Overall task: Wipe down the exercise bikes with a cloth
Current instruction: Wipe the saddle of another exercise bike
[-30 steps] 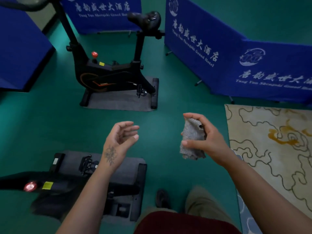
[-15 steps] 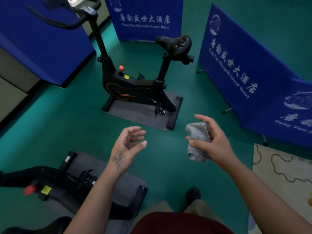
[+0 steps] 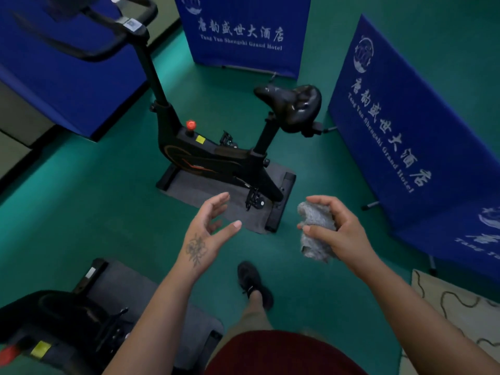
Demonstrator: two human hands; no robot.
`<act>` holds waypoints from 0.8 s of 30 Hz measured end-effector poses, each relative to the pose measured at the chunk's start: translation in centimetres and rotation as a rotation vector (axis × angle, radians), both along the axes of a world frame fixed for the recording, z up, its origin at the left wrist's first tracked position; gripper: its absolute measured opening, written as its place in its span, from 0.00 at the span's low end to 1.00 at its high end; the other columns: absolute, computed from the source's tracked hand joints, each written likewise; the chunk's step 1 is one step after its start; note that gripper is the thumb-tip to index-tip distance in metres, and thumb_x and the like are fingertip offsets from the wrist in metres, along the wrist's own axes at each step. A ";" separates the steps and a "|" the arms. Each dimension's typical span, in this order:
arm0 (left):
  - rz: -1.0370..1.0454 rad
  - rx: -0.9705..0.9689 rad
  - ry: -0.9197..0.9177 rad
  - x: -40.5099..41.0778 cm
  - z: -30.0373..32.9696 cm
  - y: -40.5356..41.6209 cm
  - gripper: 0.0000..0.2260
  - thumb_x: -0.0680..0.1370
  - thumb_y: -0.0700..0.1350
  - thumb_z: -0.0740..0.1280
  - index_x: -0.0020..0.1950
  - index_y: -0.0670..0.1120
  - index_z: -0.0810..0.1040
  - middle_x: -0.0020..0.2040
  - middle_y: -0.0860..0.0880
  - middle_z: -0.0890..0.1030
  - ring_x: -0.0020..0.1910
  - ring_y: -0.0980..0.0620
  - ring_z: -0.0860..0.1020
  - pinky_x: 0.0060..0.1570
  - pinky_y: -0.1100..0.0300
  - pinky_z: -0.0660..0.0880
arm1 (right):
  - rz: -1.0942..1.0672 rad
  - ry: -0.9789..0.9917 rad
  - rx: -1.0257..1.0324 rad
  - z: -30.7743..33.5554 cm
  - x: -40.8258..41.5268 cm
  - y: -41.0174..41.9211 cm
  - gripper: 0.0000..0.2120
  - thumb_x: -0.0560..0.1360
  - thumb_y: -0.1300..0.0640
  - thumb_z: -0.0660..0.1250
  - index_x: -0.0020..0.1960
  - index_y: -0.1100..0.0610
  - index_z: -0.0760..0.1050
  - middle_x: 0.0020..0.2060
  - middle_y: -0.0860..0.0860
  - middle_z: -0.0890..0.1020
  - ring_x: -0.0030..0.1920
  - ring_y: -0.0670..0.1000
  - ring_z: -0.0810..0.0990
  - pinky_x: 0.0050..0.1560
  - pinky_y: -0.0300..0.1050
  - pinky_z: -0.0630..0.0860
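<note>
From the head view, the right hand has a bunched grey cloth wrapped in its curled fingers, while the left hand hangs empty, its fingers spread loose, and the upright exercise bike stands just ahead on its grey mat, nothing touching it yet. A second bike sits low at the left beside the person's leg, and a shoe is out on the green floor. My worry: that near pedal sticks out at shin level, and the mat edge could catch a foot on the way in.
</note>
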State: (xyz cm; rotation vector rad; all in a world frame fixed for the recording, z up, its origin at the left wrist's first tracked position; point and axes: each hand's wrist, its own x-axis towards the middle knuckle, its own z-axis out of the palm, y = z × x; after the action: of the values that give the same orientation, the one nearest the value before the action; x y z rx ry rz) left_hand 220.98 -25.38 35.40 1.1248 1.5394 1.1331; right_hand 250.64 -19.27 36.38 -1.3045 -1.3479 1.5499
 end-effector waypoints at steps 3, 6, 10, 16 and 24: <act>-0.023 -0.002 0.005 -2.3 -0.2 6.2 0.33 0.72 0.57 0.78 0.76 0.56 0.75 0.74 0.58 0.78 0.75 0.60 0.74 0.76 0.45 0.73 | -0.059 -0.037 0.004 0.1 -2.2 4.9 0.25 0.73 0.66 0.79 0.62 0.43 0.81 0.56 0.51 0.85 0.56 0.63 0.86 0.57 0.70 0.81; -0.069 -0.019 0.018 -3.8 0.4 11.0 0.33 0.74 0.55 0.77 0.78 0.57 0.73 0.75 0.61 0.76 0.75 0.63 0.72 0.78 0.49 0.70 | -0.080 -0.107 0.014 0.9 -4.5 9.0 0.24 0.73 0.63 0.80 0.62 0.41 0.81 0.58 0.44 0.84 0.58 0.56 0.85 0.61 0.66 0.81; -0.158 -0.038 0.010 -6.2 0.3 18.7 0.33 0.74 0.55 0.76 0.79 0.60 0.71 0.77 0.62 0.73 0.77 0.64 0.69 0.80 0.49 0.66 | -0.123 -0.090 0.032 1.4 -7.4 15.1 0.24 0.74 0.62 0.78 0.63 0.41 0.80 0.59 0.43 0.84 0.56 0.51 0.85 0.60 0.61 0.82; -0.214 -0.071 0.000 -6.6 -1.2 25.7 0.39 0.72 0.61 0.78 0.80 0.62 0.69 0.79 0.63 0.71 0.79 0.63 0.68 0.81 0.46 0.65 | -0.187 -0.131 0.031 0.3 -8.4 19.8 0.25 0.76 0.68 0.75 0.65 0.43 0.77 0.58 0.49 0.83 0.54 0.57 0.84 0.54 0.56 0.84; -0.199 -0.120 0.003 -4.4 -2.5 33.7 0.40 0.72 0.60 0.78 0.82 0.60 0.67 0.79 0.61 0.70 0.79 0.63 0.67 0.81 0.46 0.66 | -0.175 -0.178 0.114 1.4 -7.9 30.6 0.24 0.72 0.62 0.81 0.64 0.47 0.80 0.60 0.43 0.82 0.55 0.49 0.84 0.58 0.53 0.84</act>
State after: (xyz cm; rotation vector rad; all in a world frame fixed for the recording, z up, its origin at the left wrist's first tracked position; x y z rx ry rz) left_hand 216.62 8.31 32.91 1.1691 1.4424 0.8945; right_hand 242.74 11.35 37.76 -1.4739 -1.3683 1.2457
